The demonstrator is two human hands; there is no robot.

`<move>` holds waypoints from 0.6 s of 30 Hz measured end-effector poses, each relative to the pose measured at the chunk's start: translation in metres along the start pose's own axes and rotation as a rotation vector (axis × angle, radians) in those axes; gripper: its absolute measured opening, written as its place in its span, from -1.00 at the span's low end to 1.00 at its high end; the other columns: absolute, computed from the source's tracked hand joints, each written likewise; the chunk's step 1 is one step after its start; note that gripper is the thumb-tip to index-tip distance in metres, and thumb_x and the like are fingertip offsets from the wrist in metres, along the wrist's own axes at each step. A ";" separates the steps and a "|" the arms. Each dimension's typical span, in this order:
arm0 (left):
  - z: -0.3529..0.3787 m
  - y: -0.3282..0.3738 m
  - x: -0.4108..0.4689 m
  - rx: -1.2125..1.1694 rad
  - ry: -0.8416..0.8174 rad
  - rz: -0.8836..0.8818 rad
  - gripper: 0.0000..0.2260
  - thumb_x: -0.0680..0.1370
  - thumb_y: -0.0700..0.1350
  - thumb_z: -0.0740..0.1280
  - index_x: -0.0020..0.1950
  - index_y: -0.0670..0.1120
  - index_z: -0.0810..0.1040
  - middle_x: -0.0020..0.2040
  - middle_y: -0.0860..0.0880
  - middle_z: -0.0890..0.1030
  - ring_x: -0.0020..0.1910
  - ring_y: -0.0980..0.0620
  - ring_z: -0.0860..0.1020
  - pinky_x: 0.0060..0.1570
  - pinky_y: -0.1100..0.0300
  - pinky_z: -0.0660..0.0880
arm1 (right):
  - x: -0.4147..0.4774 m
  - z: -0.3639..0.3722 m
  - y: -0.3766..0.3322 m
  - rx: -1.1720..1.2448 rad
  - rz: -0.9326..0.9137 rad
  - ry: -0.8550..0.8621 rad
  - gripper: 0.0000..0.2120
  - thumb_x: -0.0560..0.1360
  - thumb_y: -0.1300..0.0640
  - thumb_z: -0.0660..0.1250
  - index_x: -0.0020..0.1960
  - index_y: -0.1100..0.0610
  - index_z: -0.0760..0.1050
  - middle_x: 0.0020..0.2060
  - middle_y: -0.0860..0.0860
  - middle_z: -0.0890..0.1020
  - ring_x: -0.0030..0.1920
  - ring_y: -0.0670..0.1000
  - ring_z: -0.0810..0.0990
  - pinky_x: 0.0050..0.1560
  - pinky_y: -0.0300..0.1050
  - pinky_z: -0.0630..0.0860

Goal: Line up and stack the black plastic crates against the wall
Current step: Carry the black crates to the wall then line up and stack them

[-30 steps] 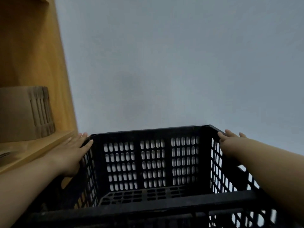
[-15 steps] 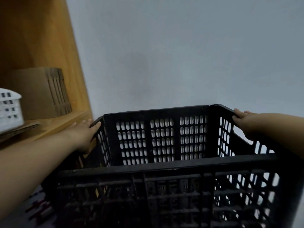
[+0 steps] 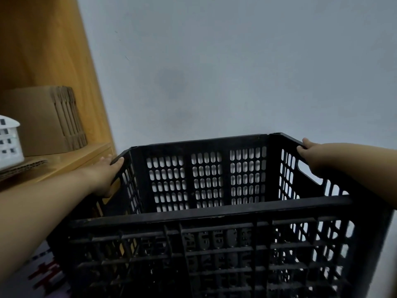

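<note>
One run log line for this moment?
left hand: grips crate left rim | right hand: grips right rim | crate near wall

Sitting near and centre: crate (image 3: pixel 206 211), its far side toward the wall (image 3: pixel 236 72). Gripping its left rim, left hand (image 3: pixel 105 175); gripping its right rim, right hand (image 3: pixel 311 154). Standing far left: shelf (image 3: pixel 71 162), bearing a cardboard box (image 3: pixel 43 121) and, nearer, a basket (image 3: pixel 9 143).

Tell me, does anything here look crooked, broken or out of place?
Nothing stands out. The black crate looks whole, held at both sides by the left hand and right hand. The flattened cardboard and white basket sit tidily on the wooden shelf.
</note>
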State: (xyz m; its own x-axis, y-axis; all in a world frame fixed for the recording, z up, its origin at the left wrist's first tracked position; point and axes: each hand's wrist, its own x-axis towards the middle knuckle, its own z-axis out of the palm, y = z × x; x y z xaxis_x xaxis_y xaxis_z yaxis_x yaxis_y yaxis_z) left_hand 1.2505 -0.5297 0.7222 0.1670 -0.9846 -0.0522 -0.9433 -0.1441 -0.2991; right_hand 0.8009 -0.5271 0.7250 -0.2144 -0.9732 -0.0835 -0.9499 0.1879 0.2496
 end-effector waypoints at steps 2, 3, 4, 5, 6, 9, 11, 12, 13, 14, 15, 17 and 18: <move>0.001 0.001 -0.003 -0.002 0.009 0.004 -0.16 0.50 -0.22 0.31 0.51 -0.06 -0.29 0.54 -0.18 -0.24 0.52 -0.15 -0.15 0.47 0.04 0.02 | -0.002 0.001 0.000 -0.008 0.010 -0.004 -0.21 0.52 0.36 0.16 0.50 0.18 -0.33 0.50 0.10 -0.34 0.50 0.14 0.10 0.38 -0.08 0.20; 0.002 0.001 -0.004 0.002 0.011 0.007 -0.16 0.51 -0.22 0.30 0.51 -0.07 -0.29 0.54 -0.18 -0.24 0.52 -0.14 -0.15 0.47 0.05 0.02 | -0.004 0.001 -0.001 -0.009 0.014 -0.007 -0.21 0.52 0.35 0.16 0.50 0.18 -0.33 0.49 0.11 -0.34 0.50 0.14 0.11 0.37 -0.09 0.21; 0.002 0.000 -0.006 0.002 0.009 0.008 -0.17 0.51 -0.22 0.30 0.51 -0.08 -0.29 0.54 -0.17 -0.25 0.52 -0.14 -0.15 0.46 0.05 0.02 | -0.005 0.001 -0.001 -0.004 0.017 -0.009 -0.21 0.52 0.34 0.17 0.50 0.18 -0.34 0.49 0.11 -0.35 0.50 0.14 0.11 0.37 -0.09 0.21; 0.002 0.000 -0.007 -0.001 0.005 0.008 -0.17 0.51 -0.21 0.29 0.51 -0.09 -0.30 0.53 -0.17 -0.25 0.52 -0.14 -0.16 0.46 0.05 0.01 | -0.007 0.000 -0.001 0.001 0.018 -0.008 -0.21 0.52 0.34 0.17 0.50 0.18 -0.33 0.49 0.11 -0.35 0.50 0.14 0.10 0.36 -0.10 0.21; 0.002 -0.001 -0.009 -0.002 0.005 0.010 -0.18 0.52 -0.21 0.29 0.51 -0.09 -0.30 0.53 -0.17 -0.25 0.52 -0.13 -0.16 0.46 0.05 0.01 | -0.008 0.000 -0.002 0.004 0.017 -0.005 -0.22 0.53 0.34 0.17 0.50 0.18 -0.33 0.49 0.11 -0.34 0.50 0.14 0.10 0.37 -0.10 0.21; 0.004 0.000 -0.011 0.008 0.021 0.010 -0.18 0.52 -0.22 0.28 0.50 -0.09 -0.30 0.53 -0.18 -0.25 0.52 -0.14 -0.16 0.47 0.04 -0.02 | -0.009 0.002 -0.003 0.005 0.011 0.005 -0.24 0.53 0.36 0.14 0.50 0.17 -0.32 0.50 0.11 -0.34 0.51 0.15 0.06 0.39 -0.08 0.18; 0.005 0.001 -0.009 0.018 0.040 0.003 -0.17 0.51 -0.24 0.29 0.51 -0.09 -0.29 0.53 -0.19 -0.24 0.52 -0.14 -0.16 0.47 0.04 -0.02 | -0.008 0.003 -0.002 -0.002 0.010 0.012 -0.25 0.52 0.39 0.10 0.50 0.16 -0.32 0.50 0.10 -0.33 0.52 0.15 0.02 0.41 -0.07 0.16; 0.005 0.002 -0.010 0.026 0.044 -0.001 -0.16 0.50 -0.23 0.30 0.51 -0.10 -0.28 0.54 -0.19 -0.23 0.52 -0.14 -0.15 0.47 0.04 -0.03 | -0.007 0.004 -0.002 -0.001 0.007 0.011 -0.26 0.52 0.40 0.09 0.51 0.16 -0.31 0.50 0.09 -0.32 0.52 0.16 0.01 0.41 -0.06 0.15; 0.007 0.001 -0.009 0.032 0.046 -0.002 -0.16 0.50 -0.23 0.30 0.51 -0.10 -0.28 0.54 -0.19 -0.23 0.52 -0.14 -0.15 0.47 0.04 -0.03 | -0.007 0.005 -0.002 -0.002 0.003 0.011 -0.26 0.51 0.40 0.07 0.51 0.15 -0.31 0.50 0.09 -0.32 0.52 0.16 0.00 0.42 -0.05 0.14; 0.007 0.001 -0.008 0.035 0.048 -0.005 -0.16 0.50 -0.23 0.30 0.51 -0.10 -0.28 0.54 -0.19 -0.23 0.52 -0.14 -0.15 0.47 0.03 -0.03 | -0.005 0.005 -0.002 -0.008 0.000 0.015 -0.27 0.51 0.41 0.05 0.51 0.15 -0.30 0.51 0.09 -0.31 0.52 0.17 -0.02 0.43 -0.04 0.12; 0.008 0.000 -0.005 0.037 0.048 -0.007 -0.16 0.50 -0.23 0.30 0.51 -0.10 -0.28 0.54 -0.19 -0.22 0.52 -0.14 -0.15 0.47 0.03 -0.03 | -0.003 0.006 -0.001 -0.017 -0.006 0.021 -0.28 0.51 0.41 0.03 0.51 0.14 -0.29 0.51 0.09 -0.30 0.52 0.17 -0.04 0.43 -0.02 0.11; 0.008 0.000 0.000 0.040 0.049 -0.011 -0.15 0.49 -0.22 0.31 0.51 -0.09 -0.28 0.54 -0.20 -0.22 0.52 -0.15 -0.15 0.47 0.02 -0.03 | 0.001 0.009 0.000 -0.034 -0.019 0.036 -0.30 0.50 0.42 -0.01 0.52 0.13 -0.27 0.51 0.09 -0.28 0.52 0.18 -0.08 0.45 0.01 0.09; 0.008 0.001 0.003 0.042 0.049 -0.013 -0.15 0.49 -0.22 0.32 0.51 -0.08 -0.28 0.54 -0.20 -0.22 0.52 -0.15 -0.15 0.47 0.01 -0.03 | 0.004 0.009 0.000 -0.041 -0.021 0.039 -0.30 0.50 0.42 -0.01 0.52 0.12 -0.26 0.52 0.08 -0.27 0.52 0.18 -0.09 0.45 0.02 0.09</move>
State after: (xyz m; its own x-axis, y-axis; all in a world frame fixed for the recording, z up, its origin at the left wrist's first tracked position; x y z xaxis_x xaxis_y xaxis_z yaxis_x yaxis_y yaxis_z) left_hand 1.2524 -0.5321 0.7141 0.1641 -0.9864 -0.0017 -0.9282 -0.1538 -0.3389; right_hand 0.7979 -0.5300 0.7165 -0.1849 -0.9814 -0.0519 -0.9438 0.1626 0.2879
